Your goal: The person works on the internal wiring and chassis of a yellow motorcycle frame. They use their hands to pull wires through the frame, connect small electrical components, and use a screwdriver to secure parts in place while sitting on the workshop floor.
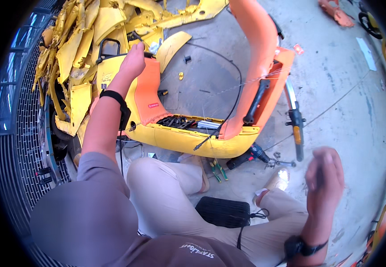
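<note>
A scooter body (181, 137) with yellow and orange panels lies in front of me. My left hand (135, 60) reaches to its far left end, above the orange seat panel and beside a black tubular rack (109, 48). The fingers look drawn together at a short dark rod; what they hold cannot be made out. Raised over the floor at the right is my right hand (325, 171), its fingers curled and slightly blurred around a dark patch in the palm. A black cable (235, 66) loops over the scooter's footwell, where dark parts and a silver box (207, 125) sit.
Yellow panels (90, 40) are heaped at the back left. Close to my feet are a cordless drill (258, 152), green-handled pliers (218, 170) and a black ribbed block (223, 212) with a cord. A shock-absorber-like fork leg (295, 120) lies right of the scooter.
</note>
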Demonstrator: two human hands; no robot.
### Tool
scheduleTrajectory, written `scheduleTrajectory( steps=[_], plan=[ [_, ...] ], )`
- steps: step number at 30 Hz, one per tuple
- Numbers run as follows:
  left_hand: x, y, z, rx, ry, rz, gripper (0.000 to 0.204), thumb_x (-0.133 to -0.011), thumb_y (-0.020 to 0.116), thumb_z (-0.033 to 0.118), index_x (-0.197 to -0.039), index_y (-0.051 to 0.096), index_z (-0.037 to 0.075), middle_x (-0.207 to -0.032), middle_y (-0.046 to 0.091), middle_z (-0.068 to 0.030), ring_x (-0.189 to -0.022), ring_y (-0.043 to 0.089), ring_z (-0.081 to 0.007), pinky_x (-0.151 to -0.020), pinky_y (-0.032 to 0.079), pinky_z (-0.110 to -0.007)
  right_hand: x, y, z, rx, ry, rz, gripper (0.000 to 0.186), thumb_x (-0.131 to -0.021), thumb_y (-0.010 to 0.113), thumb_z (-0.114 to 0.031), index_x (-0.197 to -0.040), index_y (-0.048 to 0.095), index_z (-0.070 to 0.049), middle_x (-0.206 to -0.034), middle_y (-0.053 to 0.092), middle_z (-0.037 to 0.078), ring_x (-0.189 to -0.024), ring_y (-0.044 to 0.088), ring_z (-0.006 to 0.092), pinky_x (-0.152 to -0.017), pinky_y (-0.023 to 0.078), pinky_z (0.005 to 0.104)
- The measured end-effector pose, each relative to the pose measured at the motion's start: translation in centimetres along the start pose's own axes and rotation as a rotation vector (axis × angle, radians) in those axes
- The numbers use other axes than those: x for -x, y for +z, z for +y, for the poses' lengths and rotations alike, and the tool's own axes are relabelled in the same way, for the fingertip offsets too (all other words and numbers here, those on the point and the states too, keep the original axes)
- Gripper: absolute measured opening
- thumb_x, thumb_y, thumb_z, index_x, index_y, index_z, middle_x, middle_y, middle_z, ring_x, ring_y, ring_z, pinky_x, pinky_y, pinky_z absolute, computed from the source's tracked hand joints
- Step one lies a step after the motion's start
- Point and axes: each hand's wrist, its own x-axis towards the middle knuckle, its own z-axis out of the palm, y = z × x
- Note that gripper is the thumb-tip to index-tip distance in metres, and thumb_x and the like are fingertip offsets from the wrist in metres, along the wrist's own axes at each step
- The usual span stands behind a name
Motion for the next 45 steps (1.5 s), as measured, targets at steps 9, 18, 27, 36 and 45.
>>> scheduleTrajectory(
  steps=[9,18,27,36,45],
  plan=[
    [3.5,-17.5,-0.1,-0.15,0.124,0.09,0.028,-0.09,0.044,0.013,-0.113,0.055,0.001,-0.109,0.06,-0.0224,-0.102,0.058,-0.0372,-0.086,0.047,-0.045,-2.0,-1.4,-0.2,-0.054,-0.061,-0.08,0.025,-0.096,0.049,-0.023,-0.1,0.06,0.0,-0.067,0.056,0.001,-0.048,0.035,0.0026,-0.045,0.027,0.0178],
    [8.7,-32.6,4.1,-0.23,0.062,0.279,0.025,-0.093,0.05,0.025,-0.095,0.06,0.002,-0.095,0.063,-0.0187,-0.091,0.058,-0.0383,-0.078,0.047,-0.045,-2.8,-3.8,0.1,-0.108,-0.147,-0.056,0.026,-0.095,0.051,-0.023,-0.099,0.06,0.0,-0.067,0.056,0.001,-0.048,0.04,0.0052,-0.044,0.03,0.0209],
    [7.6,-43.0,9.1,-0.016,-0.027,0.702,0.033,-0.092,0.053,0.035,-0.108,0.064,0.008,-0.094,0.067,-0.015,-0.086,0.065,-0.032,-0.077,0.05,-0.038,-2.1,-5.6,0.2,-0.102,-0.122,-0.004,0.026,-0.094,0.05,-0.024,-0.1,0.059,0.0,-0.069,0.056,0.002,-0.048,0.041,0.0056,-0.044,0.032,0.0212],
    [7.8,-50.3,11.5,0.032,-0.033,1.052,0.042,-0.091,0.054,0.046,-0.115,0.065,0.013,-0.1,0.07,-0.0073,-0.089,0.066,-0.0199,-0.079,0.048,-0.03,-2.2,-6.5,0.4,-0.103,-0.151,-0.021,0.025,-0.093,0.051,-0.024,-0.099,0.059,-0.001,-0.07,0.057,0.002,-0.048,0.039,0.0052,-0.044,0.03,0.0215],
    [4.7,-37.9,14.3,0.282,-0.017,0.69,0.037,-0.09,0.059,0.036,-0.107,0.064,0.004,-0.091,0.069,-0.0129,-0.082,0.065,-0.0207,-0.075,0.049,-0.031,-2.3,-6.0,0.0,-0.11,-0.165,-0.026,0.025,-0.092,0.051,-0.024,-0.099,0.059,0.0,-0.07,0.057,0.002,-0.047,0.039,0.0052,-0.044,0.03,0.0214]
  ],
)
